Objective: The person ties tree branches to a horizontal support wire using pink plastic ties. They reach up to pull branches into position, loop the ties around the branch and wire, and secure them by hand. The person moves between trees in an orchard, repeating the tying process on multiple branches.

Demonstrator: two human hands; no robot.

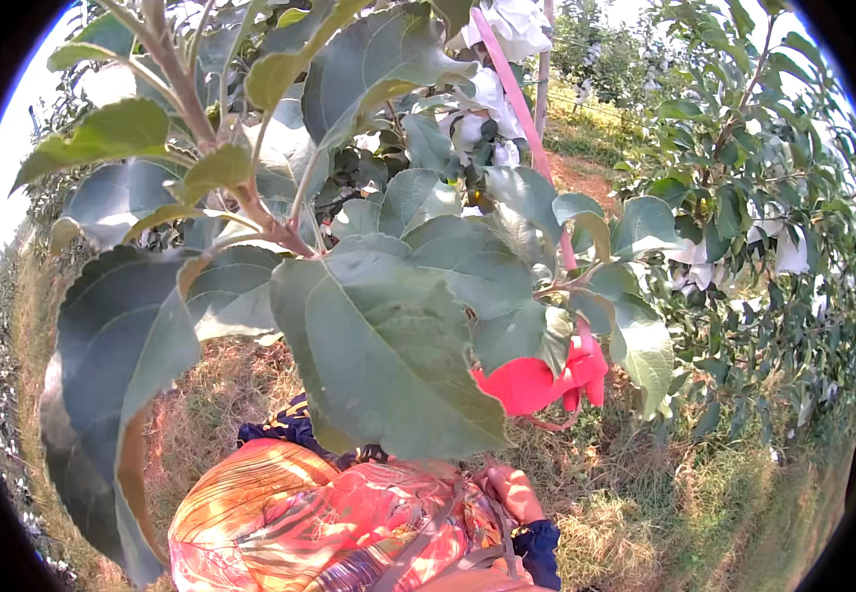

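My left hand (583,374), in a red knit glove, is closed around a pink ribbon (513,89). The ribbon runs down from the upper middle behind leaves to the glove, and a loose length hangs below. A large apple leaf (391,348) hides most of my left forearm. My bare right hand (513,490) is low by my waist, its fingers curled beside thin brown strips (502,529) over my patterned orange-red clothing (273,510). Whether those fingers grip a strip is unclear. A leafy branch (273,229) hangs close before me.
White fruit bags (487,103) hang among leaves behind the ribbon. A thin upright pole (544,70) stands near them. Another tree with white bags (790,251) fills the right side. Dry grass (613,533) covers the ground below.
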